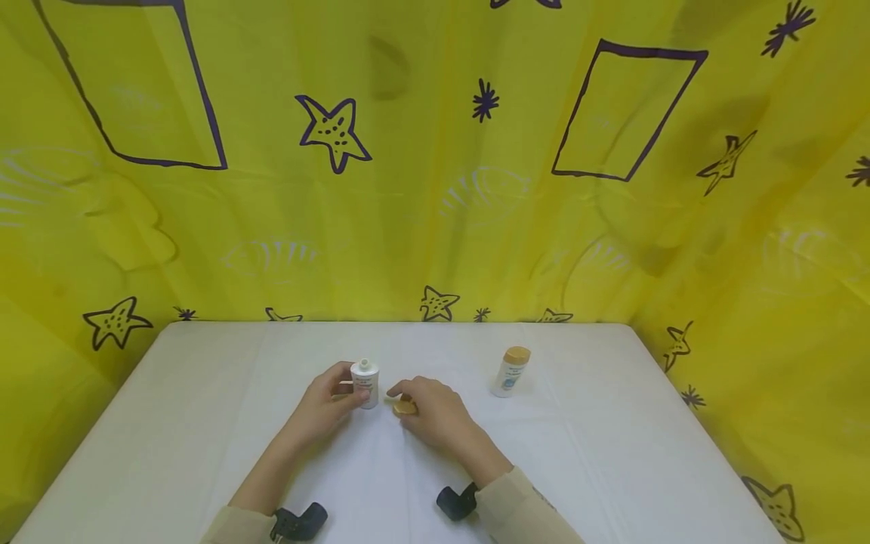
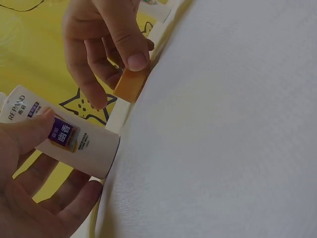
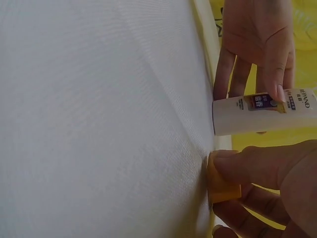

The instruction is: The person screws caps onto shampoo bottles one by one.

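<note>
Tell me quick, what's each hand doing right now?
Left hand: holding the uncapped white bottle.
Right hand: holding the orange cap between thumb and fingers.

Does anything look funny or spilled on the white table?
One thing: the open bottle in the left hand has no cap on, while the other bottle wears its gold cap. The right hand holds a loose cap. I see no spill.
</note>
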`<act>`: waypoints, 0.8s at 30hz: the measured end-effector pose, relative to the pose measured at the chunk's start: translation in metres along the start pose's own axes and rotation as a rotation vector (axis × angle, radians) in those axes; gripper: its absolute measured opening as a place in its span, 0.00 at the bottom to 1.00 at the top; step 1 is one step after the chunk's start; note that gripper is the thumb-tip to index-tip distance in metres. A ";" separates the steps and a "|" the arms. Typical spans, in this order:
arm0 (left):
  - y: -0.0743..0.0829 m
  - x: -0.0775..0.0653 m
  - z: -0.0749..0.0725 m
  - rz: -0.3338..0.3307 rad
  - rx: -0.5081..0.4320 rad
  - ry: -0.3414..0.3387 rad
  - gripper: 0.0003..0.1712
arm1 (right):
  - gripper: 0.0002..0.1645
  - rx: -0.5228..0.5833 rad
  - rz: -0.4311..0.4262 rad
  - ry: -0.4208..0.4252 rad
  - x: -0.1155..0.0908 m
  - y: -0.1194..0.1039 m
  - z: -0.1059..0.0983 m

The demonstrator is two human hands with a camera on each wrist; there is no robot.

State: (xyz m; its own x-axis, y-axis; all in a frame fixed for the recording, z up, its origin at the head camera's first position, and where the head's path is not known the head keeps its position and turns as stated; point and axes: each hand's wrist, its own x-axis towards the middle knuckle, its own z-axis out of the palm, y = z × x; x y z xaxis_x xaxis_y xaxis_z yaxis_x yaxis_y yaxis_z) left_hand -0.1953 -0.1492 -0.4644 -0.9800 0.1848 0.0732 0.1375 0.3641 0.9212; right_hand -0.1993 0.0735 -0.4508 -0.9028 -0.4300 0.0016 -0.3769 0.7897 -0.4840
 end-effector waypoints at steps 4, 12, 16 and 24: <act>0.001 0.000 0.001 0.017 0.012 0.013 0.22 | 0.19 0.013 0.007 0.013 -0.001 0.001 0.000; 0.007 -0.002 0.000 0.083 -0.015 -0.014 0.20 | 0.17 0.076 -0.009 0.083 -0.007 0.002 -0.011; 0.017 -0.004 0.000 0.096 -0.044 -0.017 0.20 | 0.19 0.109 -0.040 0.136 -0.013 0.004 -0.021; 0.034 -0.009 0.001 0.098 -0.067 -0.049 0.21 | 0.19 0.158 -0.142 0.293 -0.026 0.005 -0.044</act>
State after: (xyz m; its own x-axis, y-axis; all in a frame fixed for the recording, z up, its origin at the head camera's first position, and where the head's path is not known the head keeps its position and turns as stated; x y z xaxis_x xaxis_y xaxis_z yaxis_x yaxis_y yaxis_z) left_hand -0.1812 -0.1381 -0.4341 -0.9540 0.2613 0.1468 0.2205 0.2805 0.9342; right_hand -0.1870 0.1076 -0.4144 -0.8734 -0.3688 0.3180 -0.4868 0.6438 -0.5904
